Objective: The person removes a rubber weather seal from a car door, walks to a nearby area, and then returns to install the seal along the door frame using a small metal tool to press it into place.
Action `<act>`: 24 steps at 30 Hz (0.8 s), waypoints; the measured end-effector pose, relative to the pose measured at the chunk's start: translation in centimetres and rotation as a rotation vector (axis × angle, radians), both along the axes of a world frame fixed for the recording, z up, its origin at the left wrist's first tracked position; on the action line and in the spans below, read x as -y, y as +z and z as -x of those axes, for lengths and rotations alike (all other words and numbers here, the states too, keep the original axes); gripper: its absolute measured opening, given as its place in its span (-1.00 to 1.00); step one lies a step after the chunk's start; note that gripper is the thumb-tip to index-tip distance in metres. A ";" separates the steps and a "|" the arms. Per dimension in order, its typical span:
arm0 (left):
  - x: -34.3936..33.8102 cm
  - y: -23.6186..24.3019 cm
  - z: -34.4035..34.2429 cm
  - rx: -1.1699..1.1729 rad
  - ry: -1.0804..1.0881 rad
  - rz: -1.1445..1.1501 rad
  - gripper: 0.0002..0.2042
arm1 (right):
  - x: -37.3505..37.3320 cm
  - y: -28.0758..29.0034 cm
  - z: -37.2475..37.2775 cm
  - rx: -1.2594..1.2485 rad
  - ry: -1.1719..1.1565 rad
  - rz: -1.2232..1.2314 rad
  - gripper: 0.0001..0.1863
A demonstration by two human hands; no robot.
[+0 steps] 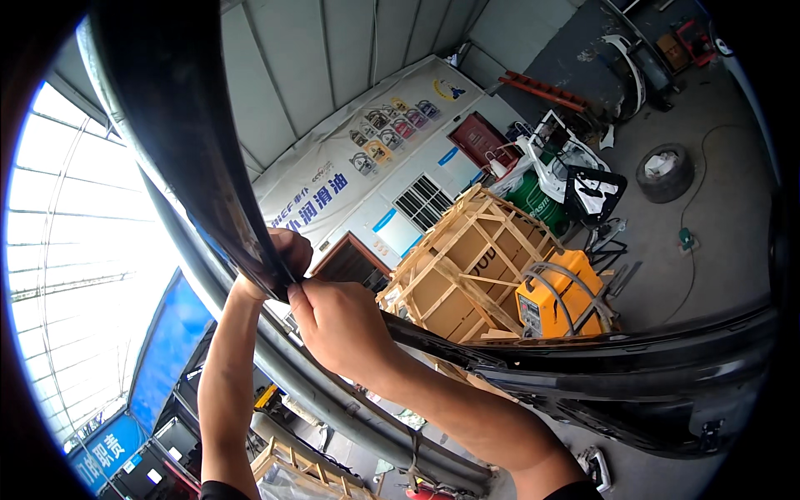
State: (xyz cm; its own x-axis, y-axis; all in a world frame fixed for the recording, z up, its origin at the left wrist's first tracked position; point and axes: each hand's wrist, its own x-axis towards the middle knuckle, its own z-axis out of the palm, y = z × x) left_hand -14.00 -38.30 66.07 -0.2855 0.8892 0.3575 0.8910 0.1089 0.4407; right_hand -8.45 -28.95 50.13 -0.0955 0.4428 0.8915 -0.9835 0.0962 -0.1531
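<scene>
A black glossy vehicle panel, apparently a door with its window frame (187, 100), runs down from the upper left to a corner in the middle and continues to the right as a wide body (642, 375). My left hand (283, 258) grips the frame at that corner from behind, its fingers curled over it and partly hidden. My right hand (337, 321) holds the same corner just to the right, thumb pressed on the black strip, fingers bent. Grey metal tubes (350, 417) run diagonally behind my forearms.
A wooden crate around cardboard (458, 267) stands beyond, with a yellow machine (567, 300), a green tank (533, 200) and white-black car parts (592, 196). A tire (664, 175) and cable lie on the floor at right; an orange ladder (542, 92) leans by the far wall.
</scene>
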 end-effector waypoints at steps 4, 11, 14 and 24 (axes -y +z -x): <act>0.1 0.0 0.2 0.016 0.001 -0.004 -0.56 | -0.2 0.0 -0.1 0.027 -0.033 -0.028 -0.68; 0.2 0.2 -0.1 0.004 0.012 -0.009 -0.56 | 0.1 0.1 0.0 -0.002 0.009 0.002 -0.69; 0.1 -0.1 -0.1 0.022 0.013 -0.043 -0.56 | 0.1 0.1 0.0 0.006 0.004 -0.003 -0.69; 0.1 -0.1 -0.3 -0.034 0.054 -0.003 -0.52 | 0.1 0.7 0.2 0.021 -0.109 -0.009 -0.72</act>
